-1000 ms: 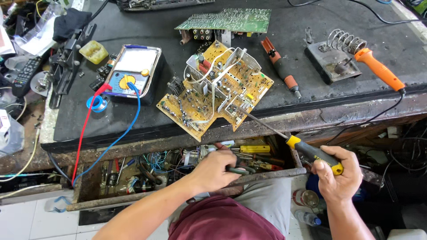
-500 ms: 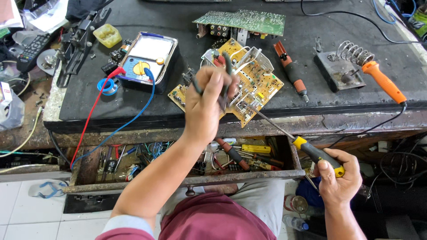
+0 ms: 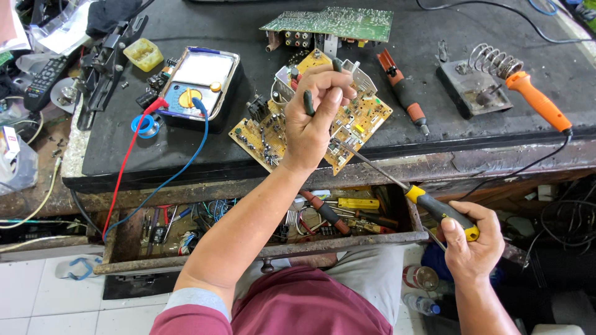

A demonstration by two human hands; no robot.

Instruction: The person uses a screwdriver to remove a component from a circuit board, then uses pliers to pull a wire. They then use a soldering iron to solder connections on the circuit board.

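My left hand point(image 3: 313, 124) is raised over a yellow circuit board point(image 3: 369, 118) on the black bench mat. It grips a small plier-like tool with dark green handles point(image 3: 308, 102), whose jaws are hidden behind my fingers. My right hand point(image 3: 475, 248) is low at the right, below the bench edge. It is closed on the yellow and black handle of a long screwdriver point(image 3: 437, 209). The thin screwdriver shaft runs up and left toward the board's near corner.
A green circuit board point(image 3: 332, 22) lies at the back. A multimeter point(image 3: 198, 80) with red and blue leads sits to the left. An orange soldering iron point(image 3: 537, 99) rests by its coil stand point(image 3: 475, 87). An open drawer point(image 3: 261, 251) full of tools juts out below the bench.
My left hand has come up out of the drawer and over the yellow board, now holding the green-handled tool. My right hand and the screwdriver have barely shifted.
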